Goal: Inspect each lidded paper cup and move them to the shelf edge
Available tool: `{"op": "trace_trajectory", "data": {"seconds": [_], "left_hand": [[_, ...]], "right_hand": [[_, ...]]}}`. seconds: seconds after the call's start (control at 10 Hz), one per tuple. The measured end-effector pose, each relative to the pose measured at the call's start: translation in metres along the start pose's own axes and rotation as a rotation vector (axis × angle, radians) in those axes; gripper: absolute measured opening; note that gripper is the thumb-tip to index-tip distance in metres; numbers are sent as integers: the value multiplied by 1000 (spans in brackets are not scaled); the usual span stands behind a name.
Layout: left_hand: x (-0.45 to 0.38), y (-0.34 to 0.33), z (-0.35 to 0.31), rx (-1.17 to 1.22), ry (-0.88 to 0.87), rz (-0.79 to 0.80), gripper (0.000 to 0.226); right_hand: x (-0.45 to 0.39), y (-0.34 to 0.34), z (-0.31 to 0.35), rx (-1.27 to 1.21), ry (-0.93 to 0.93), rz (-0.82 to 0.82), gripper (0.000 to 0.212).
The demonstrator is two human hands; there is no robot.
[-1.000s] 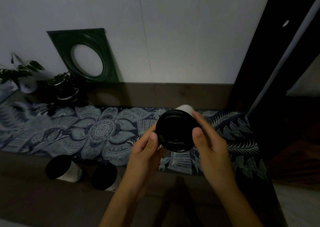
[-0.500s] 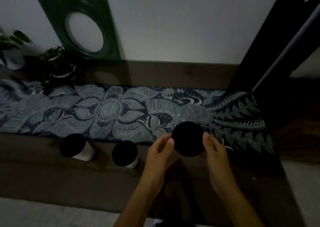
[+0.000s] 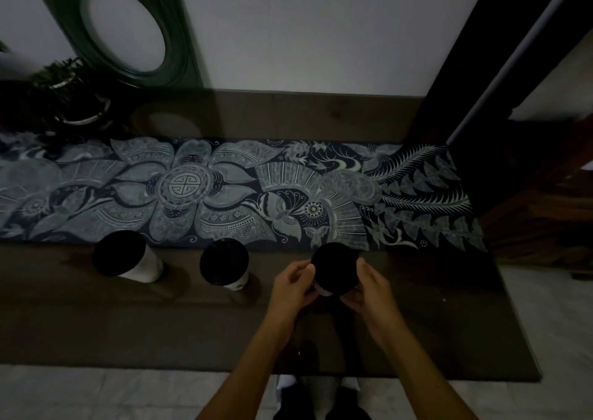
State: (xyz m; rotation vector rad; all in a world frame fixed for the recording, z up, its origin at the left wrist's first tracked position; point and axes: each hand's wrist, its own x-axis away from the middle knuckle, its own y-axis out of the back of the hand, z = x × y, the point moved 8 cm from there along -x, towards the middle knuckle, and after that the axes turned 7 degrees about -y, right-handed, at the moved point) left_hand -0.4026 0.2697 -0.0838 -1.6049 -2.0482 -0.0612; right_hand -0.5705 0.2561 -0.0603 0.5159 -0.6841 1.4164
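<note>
Three white paper cups with black lids stand in a row on the brown shelf (image 3: 128, 323), just in front of the patterned blue runner. The right cup (image 3: 334, 267) stands upright between my hands. My left hand (image 3: 293, 286) wraps its left side and my right hand (image 3: 369, 288) its right side, fingers on the cup wall below the lid. The middle cup (image 3: 224, 264) and the left cup (image 3: 120, 254) stand free to the left, untouched.
A blue floral runner (image 3: 192, 191) covers the back half of the shelf. A potted plant (image 3: 70, 98) and a green frame with an oval opening (image 3: 122, 25) stand at the back left against the wall. A dark post (image 3: 455, 82) rises at the right.
The cup was held up and tilted with its lid toward me; both hands have lowered it upright onto the shelf front, right of the other two cups. My view tipped downward.
</note>
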Motion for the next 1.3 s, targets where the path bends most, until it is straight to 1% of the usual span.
{"op": "trace_trajectory", "data": {"seconds": [0.2,0.3,0.4,0.6,0.8,0.9,1.0,1.1,1.2,1.3], "left_hand": [[5,-1,5,-19,0,10,22],[6,0,6,-12,-5,6,21],[5,0,10,13,-17,4,16],[0,-3,12,44,-15,-22,14],[-2,-3,12,37,9,-23,15],[-2,-3,9,19,19,-37,17],[-1,-5,5,12,30,-51,19],[-2,-5,3,-2,19,-45,19],[-1,-4,2,-21,-10,-51,16],[-2,-2,0,-20,-27,-80,16]], "right_hand": [[-10,3,-11,-18,-2,5,19],[-12,4,-15,-39,-6,8,20],[-16,5,-18,-52,-4,16,23],[-24,6,-19,-33,-22,18,40],[-30,9,-21,-23,-47,-15,35],[-31,8,-22,-12,-50,-19,24],[-31,9,-20,6,-28,-40,19],[-31,9,-18,12,-4,-45,20],[-31,10,-17,2,30,-52,25],[-32,11,-16,6,44,-64,28]]}}
